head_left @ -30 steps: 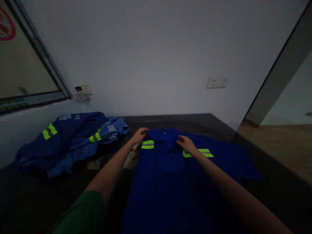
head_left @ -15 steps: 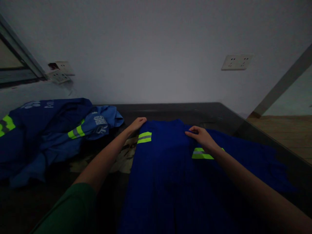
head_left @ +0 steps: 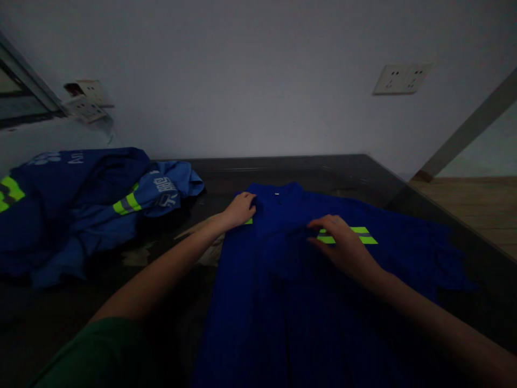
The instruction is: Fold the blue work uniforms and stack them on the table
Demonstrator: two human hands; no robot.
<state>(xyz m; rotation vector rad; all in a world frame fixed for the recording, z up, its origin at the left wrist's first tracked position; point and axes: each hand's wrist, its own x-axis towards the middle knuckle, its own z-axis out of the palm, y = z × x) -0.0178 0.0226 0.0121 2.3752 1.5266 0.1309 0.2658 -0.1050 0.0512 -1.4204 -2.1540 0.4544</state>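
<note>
Head feed: dark blue work jacket (head_left: pixel 278 253) lies spread on the black table (head_left: pixel 283 168), collar (head_left: pixel 291 190) at the far end, one sleeve (head_left: pixel 412 234) out to my right. Left hand (head_left: pixel 240 209) is on the shoulder just left of the collar, fingers curled down, mostly covering one reflective strip (head_left: pixel 249 221); can't tell if it's pinching cloth or only pressing. Right hand (head_left: pixel 343 245) is over the chest, thumb and fingers parted, nothing between them, beside the other yellow-green strip (head_left: pixel 365 235); contact with fabric unclear. Heap of printed blue workwear (head_left: pixel 109 215) at left. Double wall socket (head_left: pixel 402 80) beyond, right side. Image dark, lower jacket hard to read.
</note>
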